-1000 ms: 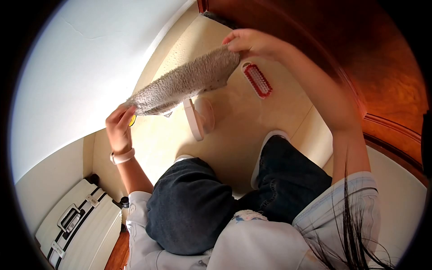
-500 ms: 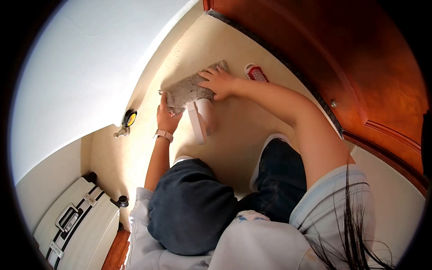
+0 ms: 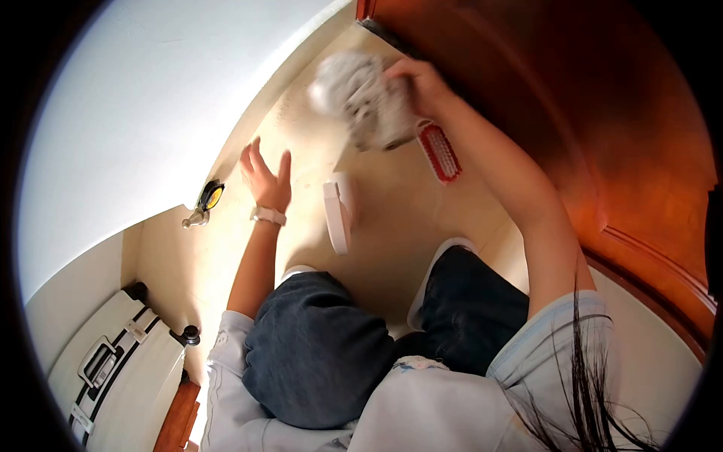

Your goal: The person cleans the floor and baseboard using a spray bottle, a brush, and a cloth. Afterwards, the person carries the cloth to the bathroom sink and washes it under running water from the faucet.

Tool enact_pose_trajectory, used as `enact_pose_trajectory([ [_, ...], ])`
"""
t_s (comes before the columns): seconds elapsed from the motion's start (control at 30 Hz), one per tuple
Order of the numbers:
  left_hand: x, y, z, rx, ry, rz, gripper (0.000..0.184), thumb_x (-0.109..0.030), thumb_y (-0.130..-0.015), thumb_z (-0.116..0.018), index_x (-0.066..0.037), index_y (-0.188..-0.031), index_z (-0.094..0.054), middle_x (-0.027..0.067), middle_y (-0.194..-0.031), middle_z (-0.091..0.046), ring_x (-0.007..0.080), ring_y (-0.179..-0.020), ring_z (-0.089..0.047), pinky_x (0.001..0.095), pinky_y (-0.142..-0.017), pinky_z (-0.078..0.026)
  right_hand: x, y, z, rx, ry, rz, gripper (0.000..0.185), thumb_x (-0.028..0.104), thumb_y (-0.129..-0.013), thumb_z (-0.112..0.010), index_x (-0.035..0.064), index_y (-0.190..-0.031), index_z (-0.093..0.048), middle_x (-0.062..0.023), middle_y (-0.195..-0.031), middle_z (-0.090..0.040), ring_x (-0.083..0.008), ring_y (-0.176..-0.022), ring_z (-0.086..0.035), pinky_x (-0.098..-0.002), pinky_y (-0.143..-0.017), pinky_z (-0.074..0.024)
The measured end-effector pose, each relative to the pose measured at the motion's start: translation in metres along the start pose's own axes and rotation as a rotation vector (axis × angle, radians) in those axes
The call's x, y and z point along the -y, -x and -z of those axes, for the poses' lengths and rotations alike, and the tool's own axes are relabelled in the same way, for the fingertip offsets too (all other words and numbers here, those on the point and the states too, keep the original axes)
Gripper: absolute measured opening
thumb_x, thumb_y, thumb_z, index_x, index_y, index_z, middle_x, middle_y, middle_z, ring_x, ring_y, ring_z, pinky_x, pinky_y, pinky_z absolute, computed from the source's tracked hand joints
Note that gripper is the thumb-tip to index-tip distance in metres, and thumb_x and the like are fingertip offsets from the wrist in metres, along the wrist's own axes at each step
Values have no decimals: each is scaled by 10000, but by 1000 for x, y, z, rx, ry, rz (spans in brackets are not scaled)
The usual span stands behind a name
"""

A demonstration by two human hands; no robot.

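A grey, fluffy cloth (image 3: 361, 102), blurred by motion, hangs bunched over the floor from my right hand (image 3: 423, 84). The fingers of that hand are closed on its right edge. My left hand (image 3: 266, 181), with a pale watch strap at the wrist, has its fingers spread and holds nothing; it hovers close to the wall. Between my feet and the cloth stands a pale pinkish-white object (image 3: 338, 215) with a flat, slab-like side, whose kind I cannot make out. A red-edged scrubbing brush (image 3: 439, 153) lies on the floor just below my right forearm, bristles facing up.
A reddish-brown wooden door (image 3: 527, 98) bounds the right side. At left, near a white panel (image 3: 151, 98), a metal door stop (image 3: 197, 218) sits by a round black-and-yellow item (image 3: 212, 196). A white suitcase (image 3: 128, 377) with black wheels lies at lower left.
My right hand has lifted the cloth off the floor, up and away. My left hand has let go of it and moved left, fingers spreading. More of the brush is visible.
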State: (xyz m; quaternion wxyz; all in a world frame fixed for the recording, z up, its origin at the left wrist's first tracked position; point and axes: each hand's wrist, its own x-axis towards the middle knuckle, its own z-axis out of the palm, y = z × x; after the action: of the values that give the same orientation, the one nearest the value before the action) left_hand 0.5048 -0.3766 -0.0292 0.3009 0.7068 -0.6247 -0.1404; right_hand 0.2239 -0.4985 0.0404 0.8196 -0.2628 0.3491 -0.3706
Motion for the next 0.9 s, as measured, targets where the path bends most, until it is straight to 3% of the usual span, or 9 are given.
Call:
enact_pose_trajectory([
  [0.03, 14, 16, -7, -83, -247, -132, 624, -338, -796, -618, -59, -1297, -373, 216, -1275, -352, 365, -1130, -391, 469, -955, -301, 17, 2, 1, -93, 19, 77, 274, 108, -732, -524, 47, -996, -567, -84, -918, -594, -186, -806, -575, -329, -772, -476],
  [0.07, 27, 35, -13, -6, -289, -130, 683, -370, -777, -608, -76, -1332, -339, 231, -1326, -299, 397, -1198, -310, 512, -992, -228, 27, 2, 5, -185, 37, 154, 310, 112, -747, -518, 46, -1049, -547, -89, -954, -589, -192, -833, -580, -340, -809, -475],
  [0.2, 44, 66, -18, 173, -309, -184, 694, -379, -751, -593, -74, -1329, -360, 218, -1354, -283, 397, -1266, -243, 520, -1029, -197, 33, -38, 52, -218, 314, 303, 453, 59, -743, -485, 38, -1193, -435, -130, -1132, -529, -240, -1021, -545, -356, -885, -450],
  [0.27, 39, 63, -13, 191, -319, -171, 697, -377, -745, -593, -72, -1327, -361, 213, -1352, -291, 394, -1264, -247, 518, -1028, -200, 6, -67, 80, -279, 981, 598, 549, 48, -722, -490, 37, -1258, -368, -131, -1223, -463, -260, -1147, -456, -349, -984, -360],
  [0.3, 38, 61, -12, 201, -335, -170, 699, -374, -739, -593, -70, -1325, -363, 208, -1349, -300, 392, -1263, -251, 516, -1027, -202, -3, -75, 91, -266, 1251, 481, 662, 68, -709, -508, 26, -1329, -279, -155, -1336, -366, -288, -1271, -317, -350, -1060, -234],
  [0.37, 40, 60, -14, 193, -339, -159, 710, -377, -728, -596, -68, -1324, -364, 211, -1350, -299, 393, -1262, -253, 518, -1026, -202, -30, -101, 101, -363, 1604, 586, 731, 182, -736, -582, 12, -1352, -228, -202, -1377, -318, -302, -1313, -252, -385, -1069, -213],
  [0.47, 38, 59, -10, 226, -338, -144, 734, -385, -707, -604, -68, -1323, -364, 214, -1352, -296, 395, -1260, -257, 523, -1023, -200, -46, -119, 89, -555, 1774, 529, 758, 293, -767, -586, -3, -1365, -228, -181, -1416, -267, -295, -1342, -176, -387, -1088, -158],
  [0.57, 39, 57, -11, 274, -328, -123, 766, -426, -713, -572, -58, -1340, -335, 225, -1370, -264, 400, -1279, -221, 528, -1026, -174, -52, -140, 99, -594, 1881, 577, 719, 381, -781, -570, 4, -1336, -312, -172, -1408, -287, -296, -1325, -220, -403, -1080, -188],
  [0.9, 37, 55, -12, 304, -358, -170, 848, -540, -726, -520, -23, -1357, -286, 246, -1385, -230, 417, -1290, -192, 540, -1030, -137, -81, -168, 40, -557, 1943, 561, 557, 316, -743, -589, -29, -1169, -487, -175, -1276, -432, -314, -1242, -339, -442, -1056, -231],
])
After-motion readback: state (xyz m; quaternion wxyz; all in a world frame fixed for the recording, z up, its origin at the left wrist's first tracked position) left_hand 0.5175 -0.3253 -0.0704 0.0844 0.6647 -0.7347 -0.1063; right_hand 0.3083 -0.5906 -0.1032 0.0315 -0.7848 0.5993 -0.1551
